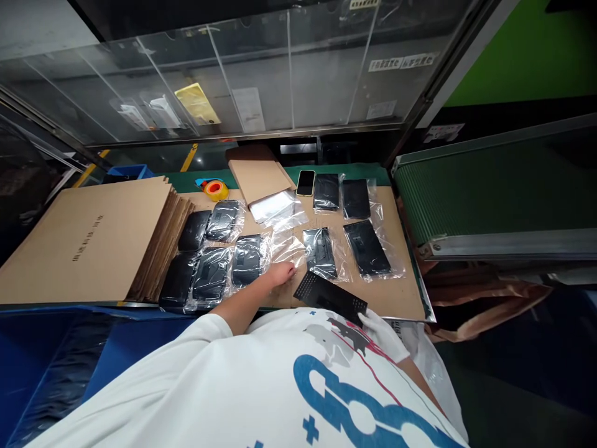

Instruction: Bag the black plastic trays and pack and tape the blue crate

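- The black panel (332, 295) is lying in front of the person's body, over the near edge of the surface (396, 298); whether it is touching there, I cannot tell.
- Its long axis is running aslant, from far left to near right, and its left end, with rows of small holes, is pointing toward the left hand (281, 274).
- The right hand (385, 336), in a white glove, is holding the opposite end, its fingers pinching the edge; this hand is the nearer one.
- The bare left hand is resting just beyond the panel's left end, apart from it. From its fingers, the panel is lying nearer the body and to the right.
- These fingers are forming a curl at the clear bag (285, 247); whether they are pinching it, I cannot tell.
- A wrapped pack (321, 254) is lying just beyond the panel.
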The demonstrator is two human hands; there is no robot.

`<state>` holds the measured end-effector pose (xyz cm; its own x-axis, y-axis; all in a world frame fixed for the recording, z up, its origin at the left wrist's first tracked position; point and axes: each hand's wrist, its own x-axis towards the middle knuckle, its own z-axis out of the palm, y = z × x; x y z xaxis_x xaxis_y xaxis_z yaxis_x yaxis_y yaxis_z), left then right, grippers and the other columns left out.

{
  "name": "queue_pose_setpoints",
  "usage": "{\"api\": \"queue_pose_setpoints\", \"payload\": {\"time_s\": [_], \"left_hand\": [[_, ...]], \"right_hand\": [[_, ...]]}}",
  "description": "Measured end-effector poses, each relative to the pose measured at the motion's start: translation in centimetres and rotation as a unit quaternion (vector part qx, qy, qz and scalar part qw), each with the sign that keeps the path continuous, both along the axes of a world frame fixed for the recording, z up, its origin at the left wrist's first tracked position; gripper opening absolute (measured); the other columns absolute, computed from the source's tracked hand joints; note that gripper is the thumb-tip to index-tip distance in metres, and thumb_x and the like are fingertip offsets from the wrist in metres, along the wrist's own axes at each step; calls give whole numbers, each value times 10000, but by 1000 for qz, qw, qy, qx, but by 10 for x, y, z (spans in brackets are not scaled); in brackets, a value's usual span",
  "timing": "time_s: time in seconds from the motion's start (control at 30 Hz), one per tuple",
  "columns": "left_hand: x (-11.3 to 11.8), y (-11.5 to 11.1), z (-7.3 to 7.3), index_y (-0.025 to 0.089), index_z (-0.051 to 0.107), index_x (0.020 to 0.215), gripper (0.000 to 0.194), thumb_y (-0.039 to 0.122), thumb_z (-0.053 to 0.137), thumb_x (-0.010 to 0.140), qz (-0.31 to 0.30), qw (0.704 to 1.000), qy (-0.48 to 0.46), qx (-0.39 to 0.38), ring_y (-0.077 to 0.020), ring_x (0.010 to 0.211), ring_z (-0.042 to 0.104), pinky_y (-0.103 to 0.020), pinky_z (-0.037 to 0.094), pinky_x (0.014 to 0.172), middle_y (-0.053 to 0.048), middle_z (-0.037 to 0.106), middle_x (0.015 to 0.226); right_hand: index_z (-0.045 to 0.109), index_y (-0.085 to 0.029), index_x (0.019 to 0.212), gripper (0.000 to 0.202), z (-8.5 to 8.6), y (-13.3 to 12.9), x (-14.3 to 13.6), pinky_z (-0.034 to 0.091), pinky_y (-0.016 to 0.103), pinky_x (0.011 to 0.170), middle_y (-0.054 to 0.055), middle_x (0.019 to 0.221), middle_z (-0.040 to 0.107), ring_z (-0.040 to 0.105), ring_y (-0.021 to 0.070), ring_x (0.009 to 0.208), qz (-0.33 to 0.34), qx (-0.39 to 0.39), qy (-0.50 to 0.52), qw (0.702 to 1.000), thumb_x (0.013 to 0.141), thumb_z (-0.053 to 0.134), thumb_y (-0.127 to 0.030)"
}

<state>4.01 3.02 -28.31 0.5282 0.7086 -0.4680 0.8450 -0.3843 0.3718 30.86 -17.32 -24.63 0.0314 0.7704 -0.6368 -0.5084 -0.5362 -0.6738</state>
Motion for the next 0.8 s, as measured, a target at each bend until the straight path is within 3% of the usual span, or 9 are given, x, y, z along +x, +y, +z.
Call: {"api": "queue_pose_setpoints", "payload": {"time_s": [0.07, 0.33, 0.6, 0.8], "left_hand": [[-1, -2, 2, 177, 675, 882, 317, 320, 393, 908, 5, 1000, -6, 4, -205, 816, 620, -272, 423, 678, -73, 697, 912], [-1, -3, 2, 209, 683, 776, 193, 293, 516, 823, 36, 999, -26, 9, -197, 764, 629, -251, 416, 622, -41, 698, 816], [-3, -7, -3, 194, 677, 843, 286, 326, 426, 884, 56, 998, -4, 32, -229, 834, 622, -293, 449, 725, -79, 691, 892], [-6, -20, -5, 177, 649, 892, 178, 257, 503, 828, 59, 997, 18, 42, -238, 880, 619, -308, 451, 757, -90, 675, 959]], "right_hand": [[689, -221, 939, 349, -7, 9, 1, 535, 434, 844, 94, 997, 717, 657, 305, 984, 18, -6, 9, 1000, 642, 776, -383], [664, -213, 966, 365, -35, 29, 5, 539, 366, 809, 74, 1055, 707, 663, 249, 960, 76, -22, 28, 996, 649, 769, -359], [668, -216, 949, 348, -29, 20, 15, 539, 376, 821, 67, 1042, 715, 674, 247, 926, 70, -36, 16, 997, 646, 773, -352], [666, -229, 1012, 380, -34, 9, 17, 545, 368, 807, 57, 1022, 722, 679, 241, 901, 66, -48, 16, 997, 662, 769, -336]]}}
